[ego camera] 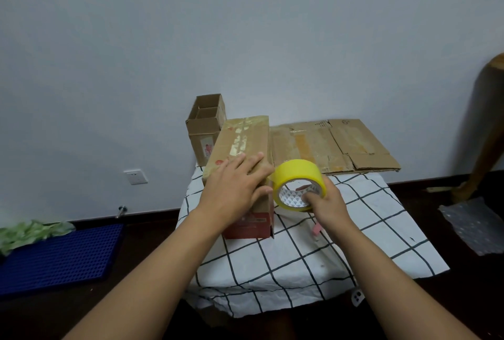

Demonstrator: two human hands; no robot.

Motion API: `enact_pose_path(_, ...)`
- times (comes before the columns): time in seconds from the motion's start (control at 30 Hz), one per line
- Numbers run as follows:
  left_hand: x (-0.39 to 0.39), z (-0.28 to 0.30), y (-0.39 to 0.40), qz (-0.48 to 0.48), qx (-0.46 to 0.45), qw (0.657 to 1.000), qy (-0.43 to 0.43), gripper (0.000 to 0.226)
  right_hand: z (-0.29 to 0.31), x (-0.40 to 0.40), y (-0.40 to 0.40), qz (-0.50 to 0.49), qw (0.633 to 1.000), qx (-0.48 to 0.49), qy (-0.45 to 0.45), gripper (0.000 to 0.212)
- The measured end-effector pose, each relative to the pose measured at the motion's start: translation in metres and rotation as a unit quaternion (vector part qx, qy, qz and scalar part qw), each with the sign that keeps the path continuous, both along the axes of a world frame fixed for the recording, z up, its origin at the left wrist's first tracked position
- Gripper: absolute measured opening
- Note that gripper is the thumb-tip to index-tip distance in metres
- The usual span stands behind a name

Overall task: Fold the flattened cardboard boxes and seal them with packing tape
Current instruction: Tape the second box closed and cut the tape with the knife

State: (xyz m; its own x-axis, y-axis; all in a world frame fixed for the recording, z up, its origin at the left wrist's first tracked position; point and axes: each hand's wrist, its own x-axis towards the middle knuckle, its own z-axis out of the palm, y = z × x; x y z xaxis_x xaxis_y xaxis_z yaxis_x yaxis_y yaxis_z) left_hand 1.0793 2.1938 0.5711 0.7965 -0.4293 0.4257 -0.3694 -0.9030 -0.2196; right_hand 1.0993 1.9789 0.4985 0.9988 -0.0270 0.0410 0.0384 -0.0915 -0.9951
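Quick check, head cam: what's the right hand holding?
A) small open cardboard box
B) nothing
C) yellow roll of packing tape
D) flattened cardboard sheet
C: the right hand grips the yellow roll of packing tape, fingers hooked into its core, beside the folded brown cardboard box that the left hand presses on flat.

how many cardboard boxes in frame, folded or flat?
3. A folded box under the left hand; an open-topped box behind it by the wall; a flattened box to the right. More flats may be stacked beneath that one.
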Motion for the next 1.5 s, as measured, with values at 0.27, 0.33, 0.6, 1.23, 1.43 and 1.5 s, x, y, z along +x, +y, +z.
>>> enact_pose_path(0.27,-0.001,0.01,-0.007,-0.002,0.035,0.999,0.018,0.041,0.008,0.0,0.003,-0.011,0.998,-0.062,-0.018,0.023)
enact_pose_path(0.33,-0.003,0.01,-0.005,0.013,0.017,0.997,0.069,0.044,0.003,-0.004,0.01,-0.013,1.0,0.019,0.011,0.026)
enact_pose_path(0.6,0.001,0.005,-0.003,-0.018,0.062,0.998,-0.014,0.036,-0.015,-0.012,0.037,-0.017,0.972,0.22,0.084,0.031)
enact_pose_path(1.23,-0.003,-0.004,-0.032,0.095,-0.182,0.979,-0.013,0.033,-0.041,-0.009,0.007,0.041,0.997,0.004,0.07,0.039)
enact_pose_path(1.43,0.001,-0.006,-0.035,0.119,-0.164,0.979,-0.019,0.044,-0.022,-0.014,-0.032,0.161,0.969,-0.162,0.099,0.044)
enact_pose_path(1.5,0.001,-0.007,-0.035,0.114,-0.165,0.979,-0.038,0.046,-0.025,-0.005,-0.041,0.075,0.952,-0.281,0.092,0.036)
